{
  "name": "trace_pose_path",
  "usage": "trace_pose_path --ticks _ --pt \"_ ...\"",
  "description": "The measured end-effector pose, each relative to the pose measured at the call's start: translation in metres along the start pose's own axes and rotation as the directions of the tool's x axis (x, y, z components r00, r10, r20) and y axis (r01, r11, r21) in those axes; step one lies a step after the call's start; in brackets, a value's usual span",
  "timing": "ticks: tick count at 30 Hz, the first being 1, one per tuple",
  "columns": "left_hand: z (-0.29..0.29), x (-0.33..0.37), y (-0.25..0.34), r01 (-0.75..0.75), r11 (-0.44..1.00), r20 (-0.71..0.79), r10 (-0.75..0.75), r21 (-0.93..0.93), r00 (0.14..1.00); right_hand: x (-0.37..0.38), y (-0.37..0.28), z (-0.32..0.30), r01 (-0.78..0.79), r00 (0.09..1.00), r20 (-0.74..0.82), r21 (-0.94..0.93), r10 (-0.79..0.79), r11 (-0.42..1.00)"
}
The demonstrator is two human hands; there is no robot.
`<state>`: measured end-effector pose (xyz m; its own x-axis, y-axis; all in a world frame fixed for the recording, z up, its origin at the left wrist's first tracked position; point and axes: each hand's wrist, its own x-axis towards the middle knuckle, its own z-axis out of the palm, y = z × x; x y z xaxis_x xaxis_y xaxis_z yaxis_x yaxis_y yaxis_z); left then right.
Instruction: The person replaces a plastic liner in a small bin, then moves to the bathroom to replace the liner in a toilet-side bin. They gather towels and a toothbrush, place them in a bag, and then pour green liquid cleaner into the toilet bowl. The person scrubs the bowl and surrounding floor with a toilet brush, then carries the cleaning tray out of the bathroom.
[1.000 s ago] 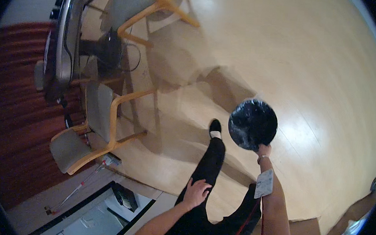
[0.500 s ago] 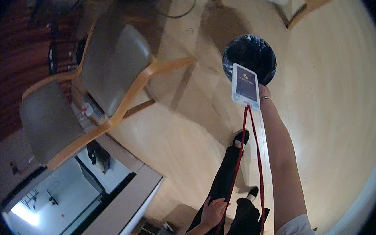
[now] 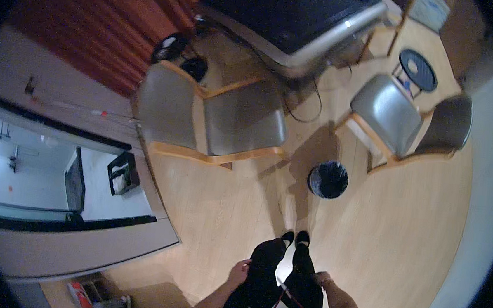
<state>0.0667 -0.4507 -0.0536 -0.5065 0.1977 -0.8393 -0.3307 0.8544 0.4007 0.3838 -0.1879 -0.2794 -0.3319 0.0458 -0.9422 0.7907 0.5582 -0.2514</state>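
Pale wood floor (image 3: pixel 394 237) is spreading around the round black bin (image 3: pixel 327 179), with a dark-topped table (image 3: pixel 305 21) looming beyond it to the left. One grey chair (image 3: pixel 243 121) is standing left of the bin, another chair (image 3: pixel 384 104) beyond it to the right. The bin is standing free of both hands. Nearer you, your left hand (image 3: pixel 240 271) is hanging loosely open, apparently empty; your right hand (image 3: pixel 322 278) is blurring, its grip unclear. For steady footing, you're probably doing best by keeping wide of both chairs.

Before you, the pale wood-toned floor (image 3: pixel 213 204) carries a round, black marbled object (image 3: pixel 328 180) and grey-padded, wooden-framed chairs (image 3: pixel 242 121).
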Motion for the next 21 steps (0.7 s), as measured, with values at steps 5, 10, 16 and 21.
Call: trace_pose_path --ticks 5,10,16,21 --pt "-0.044 -0.046 -0.066 -0.137 0.951 0.047 0.129 0.277 0.991 -0.053 0.006 -0.098 0.258 0.959 0.167 -0.185 -0.229 0.948" --pt "-0.085 -0.064 -0.121 -0.023 0.98 -0.024 0.029 0.199 0.999 -0.054 -0.034 -0.227 -0.138 0.985 0.003 0.597 0.17 0.79" --pt "-0.179 -0.099 -0.145 -0.159 0.943 -0.129 0.204 0.294 0.97 0.023 -0.194 -0.334 -0.113 0.951 0.208 0.922 -0.228 0.369" --pt "-0.275 -0.137 -0.172 -0.12 0.986 -0.137 0.135 0.118 0.981 0.038 -0.448 -0.319 0.221 0.97 -0.052 0.592 -0.238 0.775"
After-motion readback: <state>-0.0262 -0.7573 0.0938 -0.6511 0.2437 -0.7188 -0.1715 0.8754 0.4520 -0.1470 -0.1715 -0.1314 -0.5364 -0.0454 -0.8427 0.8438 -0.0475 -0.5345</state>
